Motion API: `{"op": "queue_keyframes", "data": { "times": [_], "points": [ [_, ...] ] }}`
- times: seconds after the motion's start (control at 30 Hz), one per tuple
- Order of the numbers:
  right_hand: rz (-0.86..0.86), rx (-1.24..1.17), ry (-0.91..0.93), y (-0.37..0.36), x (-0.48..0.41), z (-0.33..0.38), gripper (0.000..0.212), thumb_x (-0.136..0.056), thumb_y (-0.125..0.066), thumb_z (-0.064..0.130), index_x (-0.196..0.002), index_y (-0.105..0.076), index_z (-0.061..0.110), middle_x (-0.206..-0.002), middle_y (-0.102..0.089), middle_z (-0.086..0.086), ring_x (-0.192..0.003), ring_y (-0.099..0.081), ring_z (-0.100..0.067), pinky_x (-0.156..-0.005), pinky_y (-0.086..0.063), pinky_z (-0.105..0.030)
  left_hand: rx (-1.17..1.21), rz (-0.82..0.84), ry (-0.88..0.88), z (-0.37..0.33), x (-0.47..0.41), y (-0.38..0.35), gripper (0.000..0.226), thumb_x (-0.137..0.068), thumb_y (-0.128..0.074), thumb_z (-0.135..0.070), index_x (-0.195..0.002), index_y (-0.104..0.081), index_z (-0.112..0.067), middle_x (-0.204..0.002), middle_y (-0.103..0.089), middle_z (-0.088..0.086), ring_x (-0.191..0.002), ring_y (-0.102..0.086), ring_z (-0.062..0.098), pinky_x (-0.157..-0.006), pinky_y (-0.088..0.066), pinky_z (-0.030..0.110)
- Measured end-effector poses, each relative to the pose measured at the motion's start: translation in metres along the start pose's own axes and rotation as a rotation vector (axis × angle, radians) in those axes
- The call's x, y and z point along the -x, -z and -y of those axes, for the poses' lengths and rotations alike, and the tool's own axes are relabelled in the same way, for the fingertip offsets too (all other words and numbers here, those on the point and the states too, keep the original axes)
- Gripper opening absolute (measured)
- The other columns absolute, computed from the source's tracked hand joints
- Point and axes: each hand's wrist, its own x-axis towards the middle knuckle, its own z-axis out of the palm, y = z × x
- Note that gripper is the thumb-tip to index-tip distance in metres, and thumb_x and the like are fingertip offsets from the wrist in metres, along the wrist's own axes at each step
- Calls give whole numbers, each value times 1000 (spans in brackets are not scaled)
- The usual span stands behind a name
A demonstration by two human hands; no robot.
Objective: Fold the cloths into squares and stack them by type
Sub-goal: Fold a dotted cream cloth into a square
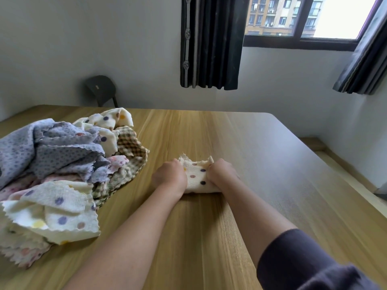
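A cream cloth [195, 176] with coloured dots lies near the middle of the wooden counter [272, 164], bunched into a short, thick bundle between the two hands. The left hand [169, 176] grips its left end and the right hand [223, 174] grips its right end. Both are seen from the back, with the fingers curled down into the fabric and mostly hidden. The cloth's pinked edge sticks up at the far side between the hands, and its near side rests on the counter. Both forearms reach forward from the bottom of the view, the right one in a dark sleeve [303, 258] pushed up toward the elbow. Well to the left of the hands sits a loose pile [62, 164] of unfolded cloths. It holds grey-blue cloths [62, 147] with small dots on top, cream dotted cloths [62, 208] at its near and far ends, a checked cloth [129, 147] on the side nearest the hands, and some pink fabric underneath. Beyond the counter a dark chair [102, 88] stands against the wall. Dark curtains [209, 42] hang beside a window [303, 17].
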Motion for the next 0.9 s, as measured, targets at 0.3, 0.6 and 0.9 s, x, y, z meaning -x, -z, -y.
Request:
{"op": "queue_keyframes", "data": {
  "times": [0.3,0.6,0.9],
  "points": [
    [-85,271,125,-5,6,4,47,-90,-54,15,-136,-44,17,-123,-55,-4,-111,-55,-24,-72,-46,-35,-101,-372,-314,14,5,-16,21,-87,-60,-15,-107,-54,-14,-97,-59,3,-85,-60,23,-66,-41,34],
    [-428,235,218,-11,-4,-33,32,-100,-33,40,-116,-47,16,-106,-65,-5,-96,-61,-27,-66,-36,-30,-62,-317,-463,24,14,-21,23,-95,-43,-29,-97,-65,-21,-98,-65,-4,-83,-60,16,-78,-27,35],
    [-207,-106,983,-33,-11,-56,34,-96,-39,25,-120,-64,23,-130,-60,6,-124,-50,-13,-106,-34,-31,56,95,-461,37,13,-18,61,-98,-27,-45,-153,-10,-24,-160,0,-5,-146,4,8,-116,8,54]
  ]
}}
